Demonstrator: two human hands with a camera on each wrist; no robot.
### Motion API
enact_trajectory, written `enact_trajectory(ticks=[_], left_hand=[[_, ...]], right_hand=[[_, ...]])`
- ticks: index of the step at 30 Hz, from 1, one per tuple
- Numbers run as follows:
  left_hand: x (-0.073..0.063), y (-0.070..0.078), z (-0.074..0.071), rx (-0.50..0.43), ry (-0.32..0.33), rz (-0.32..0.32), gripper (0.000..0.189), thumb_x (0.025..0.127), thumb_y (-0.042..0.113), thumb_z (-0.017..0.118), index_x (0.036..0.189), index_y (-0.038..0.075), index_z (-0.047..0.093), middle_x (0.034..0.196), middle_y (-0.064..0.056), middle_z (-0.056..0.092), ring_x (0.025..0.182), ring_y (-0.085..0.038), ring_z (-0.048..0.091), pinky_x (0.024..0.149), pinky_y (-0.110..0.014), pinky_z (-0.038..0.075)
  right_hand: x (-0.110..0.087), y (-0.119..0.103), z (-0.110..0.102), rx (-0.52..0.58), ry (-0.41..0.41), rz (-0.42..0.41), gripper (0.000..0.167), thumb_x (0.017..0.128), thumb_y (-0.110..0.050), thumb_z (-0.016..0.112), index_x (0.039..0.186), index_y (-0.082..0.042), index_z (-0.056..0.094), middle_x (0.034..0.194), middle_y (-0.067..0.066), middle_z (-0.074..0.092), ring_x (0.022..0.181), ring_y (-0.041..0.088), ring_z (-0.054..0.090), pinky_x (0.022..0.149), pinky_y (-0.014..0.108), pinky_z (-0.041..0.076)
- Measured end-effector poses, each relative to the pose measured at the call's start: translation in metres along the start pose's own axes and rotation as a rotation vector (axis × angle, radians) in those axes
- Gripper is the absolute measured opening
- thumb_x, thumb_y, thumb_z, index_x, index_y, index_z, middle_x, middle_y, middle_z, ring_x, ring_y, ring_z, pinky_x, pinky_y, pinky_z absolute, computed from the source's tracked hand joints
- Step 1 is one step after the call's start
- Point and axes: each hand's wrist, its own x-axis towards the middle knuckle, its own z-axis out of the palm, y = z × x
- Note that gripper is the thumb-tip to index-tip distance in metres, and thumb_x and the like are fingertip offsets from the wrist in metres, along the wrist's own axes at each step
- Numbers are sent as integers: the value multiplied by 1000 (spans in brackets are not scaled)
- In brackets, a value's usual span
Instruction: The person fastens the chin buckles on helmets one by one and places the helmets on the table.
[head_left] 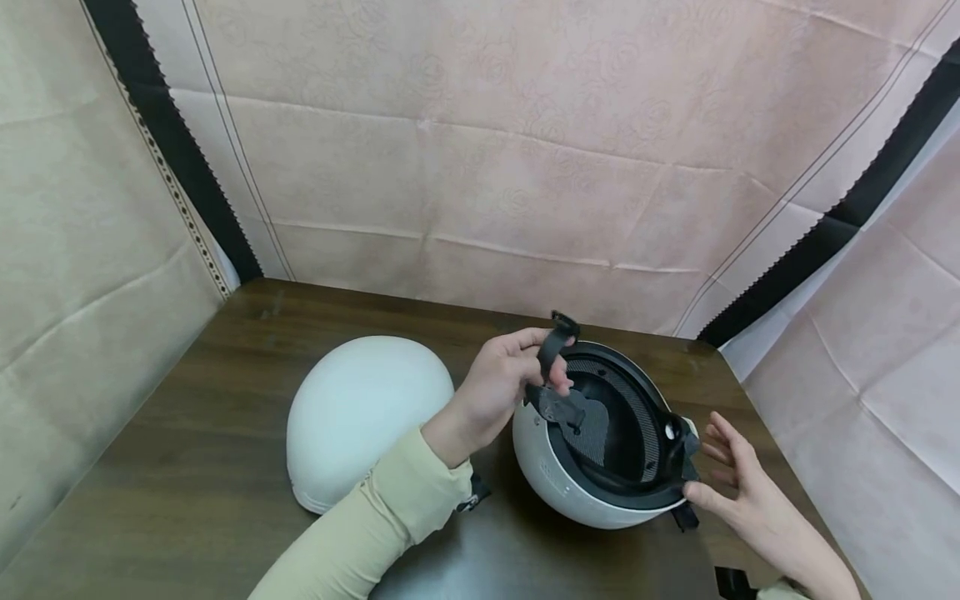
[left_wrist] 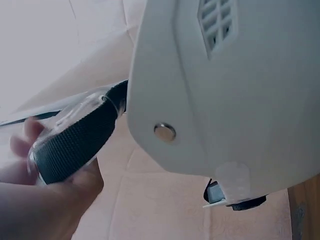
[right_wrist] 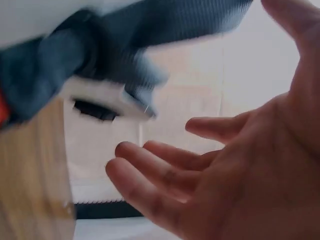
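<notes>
A white helmet (head_left: 558,487) lies upturned on the table, its black padded inside facing up. My left hand (head_left: 483,396) holds a black chin strap (head_left: 553,346) at the helmet's left side. The left wrist view shows this woven strap (left_wrist: 75,145) with a clear plastic layer over part of it, beside the white shell (left_wrist: 250,100) with its rivet. At the helmet's right side is my right hand (head_left: 738,483), fingers spread, the thumb at the rim; whether it touches cannot be told. Another black strap (right_wrist: 175,22) hangs blurred near it in the right wrist view.
A second white helmet (head_left: 363,417) sits dome up to the left, partly behind my left sleeve (head_left: 390,500). The brown wooden table (head_left: 195,467) is bordered by pale fabric walls (head_left: 465,183) at the back and sides. A black object (head_left: 733,582) lies near my right wrist.
</notes>
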Motion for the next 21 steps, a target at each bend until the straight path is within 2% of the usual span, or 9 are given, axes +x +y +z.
enact_trajectory(ticks=[2, 5, 7, 9, 12, 16, 21], left_hand=[[1, 1, -1, -33, 10, 2, 40, 87, -6, 39, 123, -5, 56, 68, -4, 57, 68, -20, 58, 93, -42, 47], [1, 2, -2, -63, -2, 9, 42, 87, -1, 38, 126, -6, 54, 65, -3, 53, 61, -20, 52, 89, -44, 48], [0, 4, -3, -76, -14, 6, 43, 89, 5, 39, 128, -6, 52, 65, -3, 51, 59, -19, 50, 87, -43, 48], [0, 5, -4, -84, -26, 3, 43, 94, 15, 41, 130, -7, 50, 65, -2, 50, 58, -18, 49, 85, -42, 48], [-1, 7, -3, -83, -29, 3, 47, 99, 27, 43, 131, -7, 50, 64, -2, 49, 57, -17, 49, 83, -39, 48], [-1, 7, -2, -61, -3, -3, 43, 102, 29, 46, 127, -5, 56, 63, -3, 47, 57, -18, 48, 81, -38, 49], [-3, 5, -3, -46, 25, -3, 36, 102, 24, 49, 124, -2, 60, 62, -3, 46, 57, -19, 48, 80, -37, 49]], right_hand=[[-5, 10, 2, 42, 6, -27, 96, 91, -9, 68, 154, -4, -4, 146, 33, 25, 126, 29, 45, 81, 10, 40], [-8, 20, 5, 102, -40, -25, 102, 87, -5, 71, 154, -4, -6, 144, 33, 31, 119, 2, 48, 83, 14, 44], [-8, 24, 7, 149, -87, 2, 104, 86, -5, 73, 154, -4, -6, 143, 35, 33, 119, 2, 48, 85, 20, 47], [-6, 26, 10, 188, -126, 50, 104, 86, -10, 74, 154, -4, -5, 140, 34, 38, 121, 18, 52, 84, 26, 50], [-3, 28, 15, 255, -170, 80, 98, 88, -13, 73, 154, -3, 1, 132, 30, 49, 115, 32, 57, 80, 32, 53], [-2, 30, 17, 290, -198, 86, 89, 90, -14, 69, 152, 2, 7, 115, 19, 61, 96, 15, 64, 75, 28, 53], [-5, 30, 15, 205, -167, 115, 81, 92, -19, 68, 149, 7, 17, 98, 10, 60, 80, 11, 57, 68, 25, 48]])
